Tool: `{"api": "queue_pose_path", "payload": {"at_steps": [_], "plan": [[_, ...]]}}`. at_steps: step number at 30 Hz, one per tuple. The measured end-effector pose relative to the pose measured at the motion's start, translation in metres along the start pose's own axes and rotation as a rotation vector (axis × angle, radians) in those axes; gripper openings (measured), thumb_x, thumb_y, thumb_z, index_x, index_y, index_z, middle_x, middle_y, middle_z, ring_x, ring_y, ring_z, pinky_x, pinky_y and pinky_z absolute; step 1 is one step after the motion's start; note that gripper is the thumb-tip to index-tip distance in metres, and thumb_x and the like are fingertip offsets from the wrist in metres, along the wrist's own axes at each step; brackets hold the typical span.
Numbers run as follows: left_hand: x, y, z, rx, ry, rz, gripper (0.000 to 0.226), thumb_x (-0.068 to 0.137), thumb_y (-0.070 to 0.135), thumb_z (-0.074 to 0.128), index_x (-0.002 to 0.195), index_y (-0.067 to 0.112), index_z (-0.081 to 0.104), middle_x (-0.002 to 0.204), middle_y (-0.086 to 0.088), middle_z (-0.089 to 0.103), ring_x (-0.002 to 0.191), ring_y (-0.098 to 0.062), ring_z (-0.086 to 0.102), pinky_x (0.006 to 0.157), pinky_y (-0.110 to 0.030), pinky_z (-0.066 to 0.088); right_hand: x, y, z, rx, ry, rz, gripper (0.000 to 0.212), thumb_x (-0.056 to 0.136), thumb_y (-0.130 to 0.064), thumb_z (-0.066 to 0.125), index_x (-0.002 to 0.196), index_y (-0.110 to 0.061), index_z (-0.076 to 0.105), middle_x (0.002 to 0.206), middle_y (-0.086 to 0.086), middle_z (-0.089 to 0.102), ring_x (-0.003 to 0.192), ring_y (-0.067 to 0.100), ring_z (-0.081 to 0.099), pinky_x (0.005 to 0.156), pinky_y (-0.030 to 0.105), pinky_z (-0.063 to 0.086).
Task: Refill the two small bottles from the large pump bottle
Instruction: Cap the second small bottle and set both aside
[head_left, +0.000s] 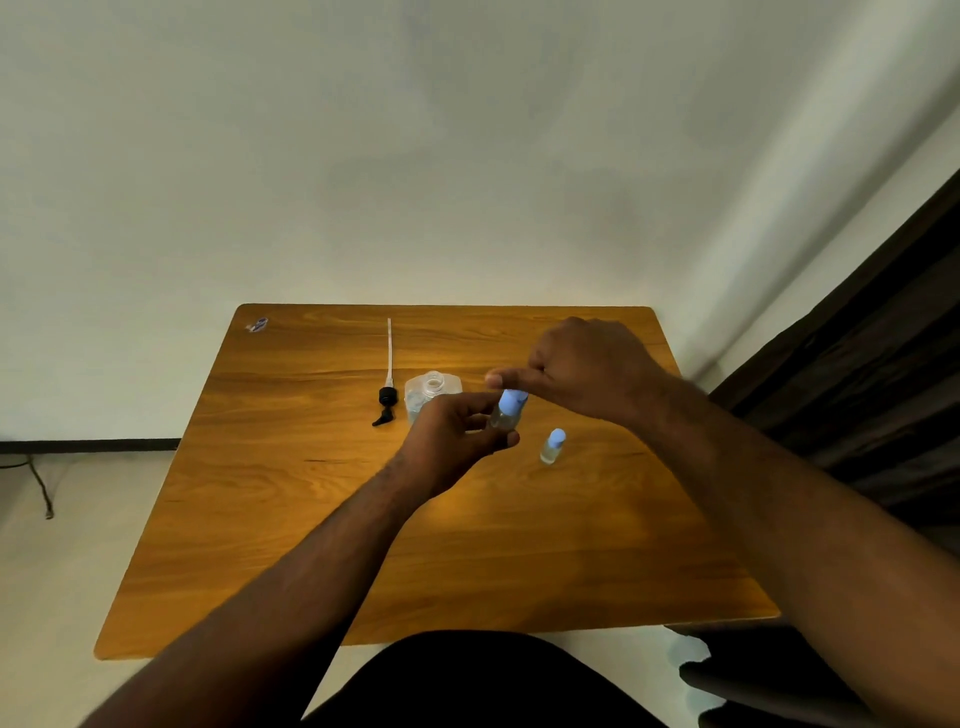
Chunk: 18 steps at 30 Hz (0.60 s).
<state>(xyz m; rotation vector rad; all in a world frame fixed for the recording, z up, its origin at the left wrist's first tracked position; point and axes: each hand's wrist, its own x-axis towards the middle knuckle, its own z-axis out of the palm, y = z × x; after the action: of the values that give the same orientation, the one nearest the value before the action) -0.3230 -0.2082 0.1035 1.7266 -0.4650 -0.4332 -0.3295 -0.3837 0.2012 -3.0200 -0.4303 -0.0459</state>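
My left hand (457, 441) grips a small clear bottle (503, 420) above the wooden table (311, 519). The bottle's light blue cap (513, 401) sits on top, and my right hand (582, 371) pinches it with thumb and forefinger. A second small clear bottle (552, 447) with a blue cap stands upright on the table just to the right. The large clear bottle (432, 392) stands behind my left hand with its neck uncovered. Its black pump head with a long white tube (387, 384) lies flat on the table to the left of it.
A small blue-and-white scrap (257, 325) lies at the table's far left corner. A pale wall rises behind the table. Dark curtain fabric (857, 364) hangs at the right. A cable (39, 483) trails on the floor at the left.
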Motion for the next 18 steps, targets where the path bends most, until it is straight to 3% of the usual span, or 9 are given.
{"api": "queue_pose_path", "payload": {"at_steps": [2, 4, 5, 6, 8, 11, 13, 16, 18], "plan": [[0.0, 0.001, 0.0, -0.003, -0.016, 0.009, 0.039, 0.081, 0.01, 0.076, 0.118, 0.02, 0.067, 0.096, 0.012, 0.071, 0.091, -0.003, 0.067, 0.069, -0.016, 0.054, -0.001, 0.006, -0.004, 0.109, 0.025, -0.008, 0.057, 0.083, -0.067, 0.042, 0.062, -0.018, 0.062, 0.057, -0.005, 0.051, 0.053, 0.009, 0.046, 0.051, 0.027, 0.037], [0.0, 0.001, -0.001, -0.014, -0.03, 0.014, 0.042, 0.081, 0.01, 0.075, 0.121, 0.017, 0.065, 0.1, 0.01, 0.07, 0.097, -0.006, 0.066, 0.073, -0.019, 0.056, -0.002, 0.009, -0.012, 0.28, -0.127, -0.088, 0.028, 0.084, -0.047, 0.063, 0.099, -0.026, 0.07, 0.083, -0.011, 0.061, 0.07, 0.007, 0.054, 0.06, 0.024, 0.043], [0.0, 0.001, -0.001, -0.012, -0.033, 0.013, 0.042, 0.081, 0.01, 0.075, 0.121, 0.017, 0.066, 0.102, 0.008, 0.071, 0.101, -0.008, 0.066, 0.077, -0.022, 0.057, -0.002, 0.008, -0.016, 0.307, -0.222, -0.137, 0.031, 0.082, -0.038, 0.069, 0.111, -0.027, 0.066, 0.093, -0.012, 0.061, 0.075, 0.006, 0.055, 0.064, 0.022, 0.045], [0.0, 0.001, -0.002, -0.007, -0.035, 0.009, 0.041, 0.081, 0.01, 0.076, 0.12, 0.018, 0.066, 0.103, 0.007, 0.071, 0.103, -0.009, 0.066, 0.081, -0.024, 0.057, -0.002, 0.007, -0.015, 0.311, -0.277, -0.175, 0.033, 0.081, -0.033, 0.071, 0.112, -0.027, 0.065, 0.097, -0.011, 0.061, 0.075, 0.005, 0.054, 0.064, 0.022, 0.046], [0.001, 0.0, 0.0, 0.01, -0.037, 0.014, 0.036, 0.079, 0.01, 0.076, 0.112, 0.022, 0.068, 0.101, 0.011, 0.072, 0.105, -0.007, 0.066, 0.083, -0.024, 0.056, -0.003, 0.001, -0.009, 0.125, -0.223, -0.165, 0.024, 0.084, -0.046, 0.062, 0.092, -0.024, 0.068, 0.085, -0.007, 0.063, 0.069, 0.007, 0.052, 0.058, 0.025, 0.044], [0.001, 0.001, 0.005, 0.025, -0.041, 0.036, 0.037, 0.079, 0.01, 0.077, 0.108, 0.029, 0.066, 0.096, 0.018, 0.069, 0.101, -0.004, 0.067, 0.084, -0.023, 0.056, -0.004, -0.001, -0.006, -0.128, 0.004, -0.031, 0.065, 0.083, -0.073, 0.028, 0.058, -0.018, 0.052, 0.055, -0.004, 0.048, 0.052, 0.011, 0.045, 0.049, 0.024, 0.03], [0.002, 0.001, 0.006, 0.024, -0.05, 0.045, 0.037, 0.078, 0.01, 0.077, 0.108, 0.03, 0.067, 0.095, 0.02, 0.069, 0.097, 0.004, 0.066, 0.084, -0.021, 0.057, -0.005, 0.002, -0.007, -0.006, 0.024, -0.043, 0.059, 0.084, -0.07, 0.037, 0.069, -0.018, 0.061, 0.059, -0.006, 0.051, 0.054, 0.01, 0.048, 0.05, 0.023, 0.033], [0.002, 0.002, 0.005, 0.056, -0.061, 0.059, 0.033, 0.079, 0.01, 0.077, 0.101, 0.032, 0.068, 0.085, 0.026, 0.069, 0.094, 0.012, 0.063, 0.074, -0.008, 0.052, -0.007, 0.004, -0.012, 0.149, -0.221, -0.156, 0.033, 0.082, -0.045, 0.065, 0.108, -0.025, 0.063, 0.088, -0.009, 0.06, 0.073, 0.006, 0.052, 0.059, 0.02, 0.041], [0.002, 0.001, 0.004, 0.073, -0.069, 0.056, 0.034, 0.08, 0.01, 0.076, 0.098, 0.036, 0.067, 0.083, 0.028, 0.07, 0.092, 0.01, 0.064, 0.072, -0.007, 0.051, -0.008, 0.004, -0.007, 0.09, -0.285, -0.196, 0.029, 0.083, -0.035, 0.067, 0.108, -0.022, 0.062, 0.097, -0.005, 0.062, 0.08, 0.008, 0.053, 0.062, 0.02, 0.042]]}}
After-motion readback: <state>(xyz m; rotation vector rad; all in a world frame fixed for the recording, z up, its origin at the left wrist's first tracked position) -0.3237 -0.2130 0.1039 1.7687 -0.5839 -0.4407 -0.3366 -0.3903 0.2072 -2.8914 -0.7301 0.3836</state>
